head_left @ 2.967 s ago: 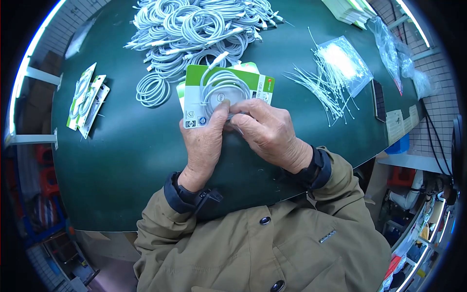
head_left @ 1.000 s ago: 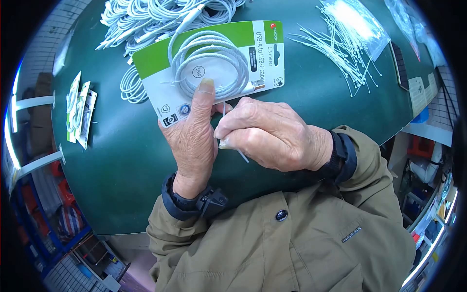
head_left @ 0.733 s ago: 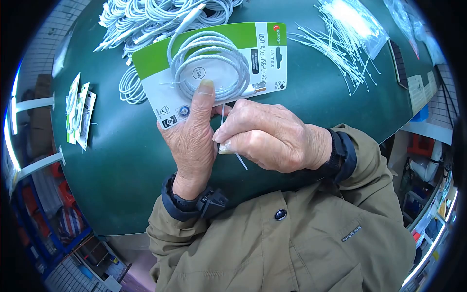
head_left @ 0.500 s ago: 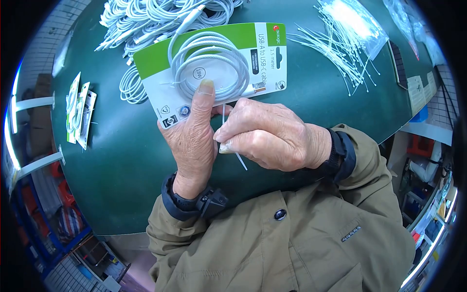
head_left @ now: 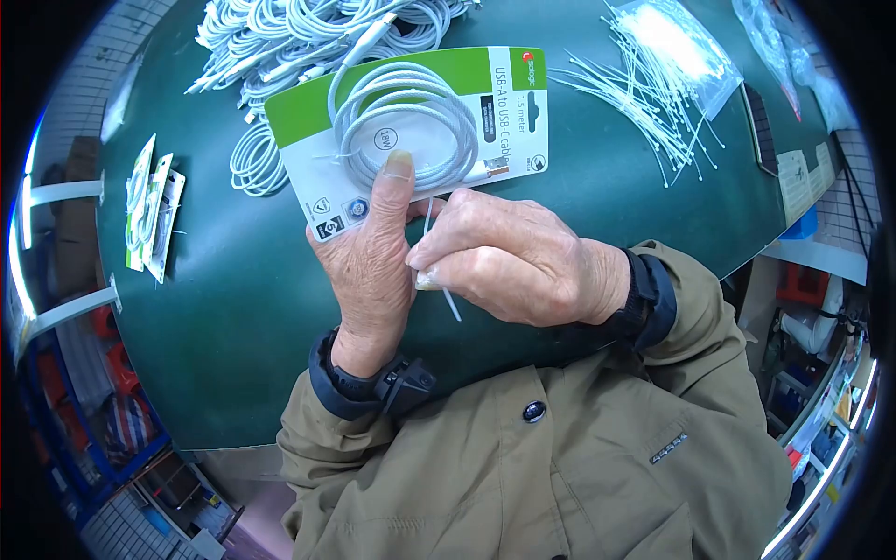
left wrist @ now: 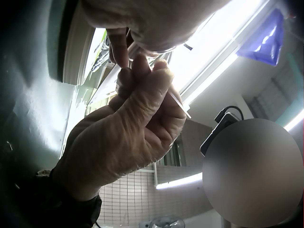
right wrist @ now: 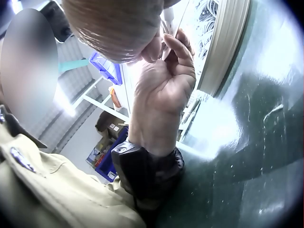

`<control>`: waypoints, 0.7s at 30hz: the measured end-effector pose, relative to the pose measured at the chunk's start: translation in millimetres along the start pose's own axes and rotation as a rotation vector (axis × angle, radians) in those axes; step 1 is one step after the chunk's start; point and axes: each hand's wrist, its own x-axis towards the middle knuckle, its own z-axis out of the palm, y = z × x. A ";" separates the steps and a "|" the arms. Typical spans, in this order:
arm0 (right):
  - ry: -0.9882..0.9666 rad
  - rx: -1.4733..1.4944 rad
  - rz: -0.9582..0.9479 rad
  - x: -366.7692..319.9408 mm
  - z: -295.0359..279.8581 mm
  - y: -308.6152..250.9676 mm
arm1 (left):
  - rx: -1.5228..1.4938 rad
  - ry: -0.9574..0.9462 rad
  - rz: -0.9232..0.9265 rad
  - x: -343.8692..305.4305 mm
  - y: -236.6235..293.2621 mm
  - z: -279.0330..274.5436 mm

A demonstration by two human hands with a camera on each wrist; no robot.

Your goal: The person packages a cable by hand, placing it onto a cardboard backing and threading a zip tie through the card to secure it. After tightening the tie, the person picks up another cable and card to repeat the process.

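A green and white card (head_left: 313, 168), printed for a USB-A to USB-C cable, rests in my left hand (head_left: 364, 261), thumb across its front and the other fingers mostly behind. A coiled grey-white cable (head_left: 464, 140) lies on the card's face. Just below the card's lower edge, my right hand (head_left: 523, 257) pinches a thin white cable tie (head_left: 453, 306) between thumb and fingertips; its tail sticks out downward. In the left wrist view the tie's end shows beside the curled right fingers. From the right wrist, the left palm (right wrist: 161, 95) appears under the right hand.
Coiled cables (head_left: 280, 42) heap at the back of the green table (head_left: 224, 355). Loose white cable ties (head_left: 644, 112) and a plastic bag (head_left: 719, 79) lie right, near a phone (head_left: 761, 126). Several carded cables (head_left: 154, 210) stand at left.
Since 3.0 s ago the card appears larger and turned, and the right fingers have come off its lower edge and pinch the tie below. In the last second the tie's tail shifts slightly left.
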 end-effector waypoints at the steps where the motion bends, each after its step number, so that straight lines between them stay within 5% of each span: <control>1: 0.002 -0.022 0.005 0.4 0.1 -0.1 | 0.008 -0.001 -0.001 0.2 -0.4 -0.6; 8: 0.046 -0.191 0.057 3.7 -7.8 5.8 | -0.038 -0.012 0.027 0.3 -9.5 -0.6; 16: 0.235 -0.039 0.600 2.6 -21.0 13.7 | -0.008 -0.073 0.016 -3.9 -17.3 5.3; 21: 0.109 -0.303 0.307 7.9 -28.9 16.6 | -0.032 -0.075 0.008 -2.7 -18.7 5.6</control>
